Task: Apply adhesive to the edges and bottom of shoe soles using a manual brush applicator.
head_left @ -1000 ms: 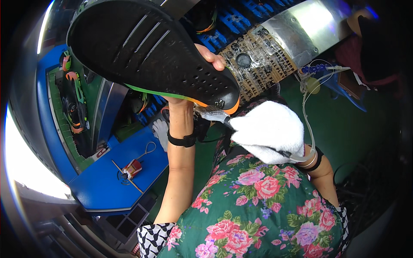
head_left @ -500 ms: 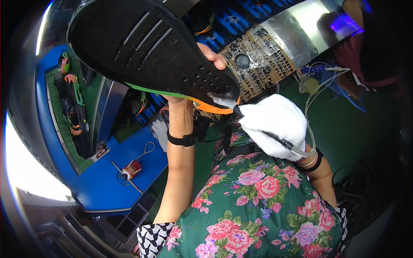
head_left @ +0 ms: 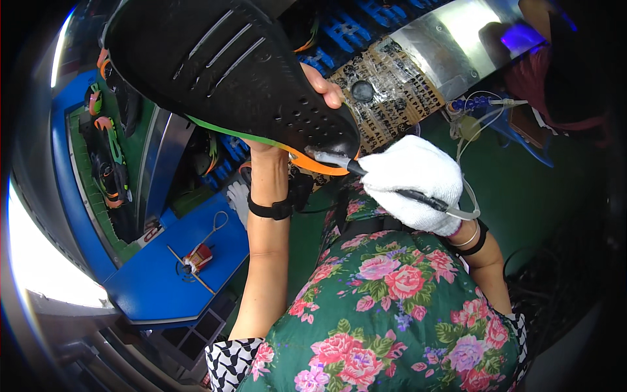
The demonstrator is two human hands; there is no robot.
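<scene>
My left hand (head_left: 313, 81) holds up a shoe (head_left: 228, 72) with its black sole facing me; a green and orange edge runs along its lower side. My right hand (head_left: 411, 183), in a white cotton glove, grips a thin black pen-like tool (head_left: 392, 186) with a clear tube trailing from its back end. The tool's tip touches the orange edge at the sole's end nearest me. A black band sits on my left wrist.
A blue workbench (head_left: 163, 274) at the lower left carries a small red object (head_left: 198, 257) and thin sticks. Left of it a green conveyor (head_left: 108, 170) holds several shoe parts. A shiny metal surface (head_left: 457, 32) and a printed panel (head_left: 385, 91) lie behind. Tubes and a blue fitting (head_left: 480, 104) hang at right.
My gloved right hand has moved up and left, bringing the tool's tip onto the sole's orange edge. The shoe has stayed nearly still.
</scene>
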